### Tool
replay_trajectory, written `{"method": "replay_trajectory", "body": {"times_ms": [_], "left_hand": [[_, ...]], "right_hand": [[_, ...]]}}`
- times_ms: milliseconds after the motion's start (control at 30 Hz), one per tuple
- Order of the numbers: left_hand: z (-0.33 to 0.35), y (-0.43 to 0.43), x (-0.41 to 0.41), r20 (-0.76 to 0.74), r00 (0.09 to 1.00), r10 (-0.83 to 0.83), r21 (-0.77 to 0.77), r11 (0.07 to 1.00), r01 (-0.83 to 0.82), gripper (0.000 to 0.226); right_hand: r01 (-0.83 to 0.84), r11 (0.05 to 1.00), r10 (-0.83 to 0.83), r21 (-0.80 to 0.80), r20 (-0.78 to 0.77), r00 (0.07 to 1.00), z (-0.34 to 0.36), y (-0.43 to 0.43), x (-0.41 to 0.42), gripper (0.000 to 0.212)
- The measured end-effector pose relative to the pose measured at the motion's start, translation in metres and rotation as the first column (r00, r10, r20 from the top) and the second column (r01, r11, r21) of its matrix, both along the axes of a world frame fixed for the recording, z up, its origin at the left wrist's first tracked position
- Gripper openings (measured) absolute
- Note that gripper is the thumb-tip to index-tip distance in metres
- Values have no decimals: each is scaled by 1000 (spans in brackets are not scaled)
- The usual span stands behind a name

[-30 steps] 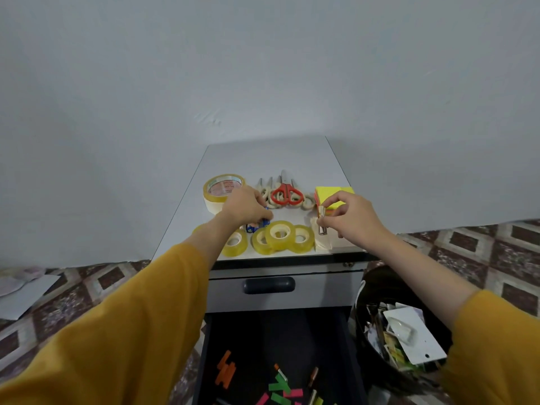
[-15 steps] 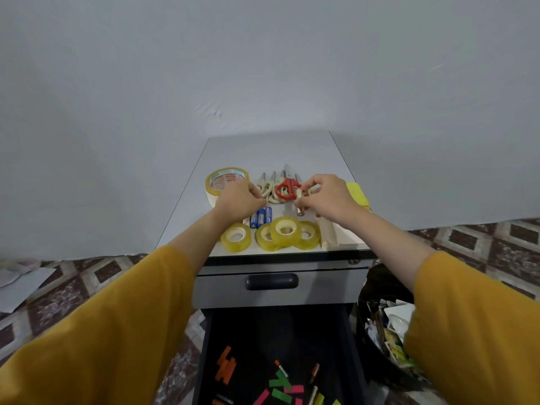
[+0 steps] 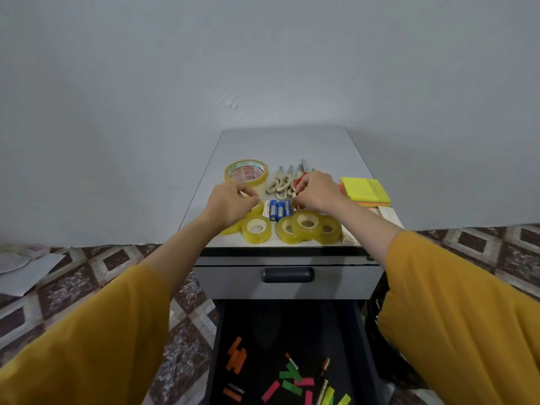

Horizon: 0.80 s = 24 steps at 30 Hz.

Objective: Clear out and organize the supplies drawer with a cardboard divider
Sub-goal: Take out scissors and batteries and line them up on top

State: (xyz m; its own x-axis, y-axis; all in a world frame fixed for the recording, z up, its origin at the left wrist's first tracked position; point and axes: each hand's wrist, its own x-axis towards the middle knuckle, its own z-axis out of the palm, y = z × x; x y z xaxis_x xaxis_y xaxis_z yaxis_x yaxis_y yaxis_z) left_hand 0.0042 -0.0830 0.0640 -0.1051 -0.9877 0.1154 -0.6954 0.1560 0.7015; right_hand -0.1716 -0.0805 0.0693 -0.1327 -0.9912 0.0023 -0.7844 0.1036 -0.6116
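My right hand (image 3: 317, 191) came from the sticky notes (image 3: 365, 190) to the batteries (image 3: 277, 209), fingers pinching a small item (image 3: 294, 196) to group there; whether my left hand (image 3: 230, 203) holds anything I cannot tell.

Seemingly a home room: patterned floor tiles (image 3: 87, 287), grey wall (image 3: 263, 68), drawer cabinet (image 3: 286, 141).

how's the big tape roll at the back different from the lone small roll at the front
The big roll is wider, with red print inside its core; the small roll has a plain white core. The big roll sits further back; the small roll is near the front edge. Both are yellowish and lie flat.
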Motion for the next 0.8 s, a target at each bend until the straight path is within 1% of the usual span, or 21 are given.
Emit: {"method": "replay_trajectory", "body": {"times_ms": [167,233,367,467,567,700,800], "left_hand": [[-4,2,8,-34,999,11,22,1000,-10,9],[-4,2,10,-39,999,11,28,1000,-10,9],[-6,5,11,-54,998,12,38,999,-10,11],[-7,7,9,-70,998,5,43,999,-2,12],[-6,11,7,-68,998,-5,41,999,7,12],[-1,17,7,-71,997,-7,40,999,10,10],[4,23,7,-79,997,-10,33,999,12,9]], "right_hand": [[-44,999,45,24,-26,999,-1,-4,3,28],[-38,999,39,16,-29,999,-2,-6,1,29],[-21,1000,21,-12,-31,999,-5,-9,-3,21],[-5,1000,4,-4,-82,997,-6,-8,-3,21],[-1,1000,0,-11,-74,997,-6,-6,-3,22],[19,996,-24,-87,-53,998,-2,-4,-4,20],[36,983,-34,-181,11,999,2,1,-6,16]]}}
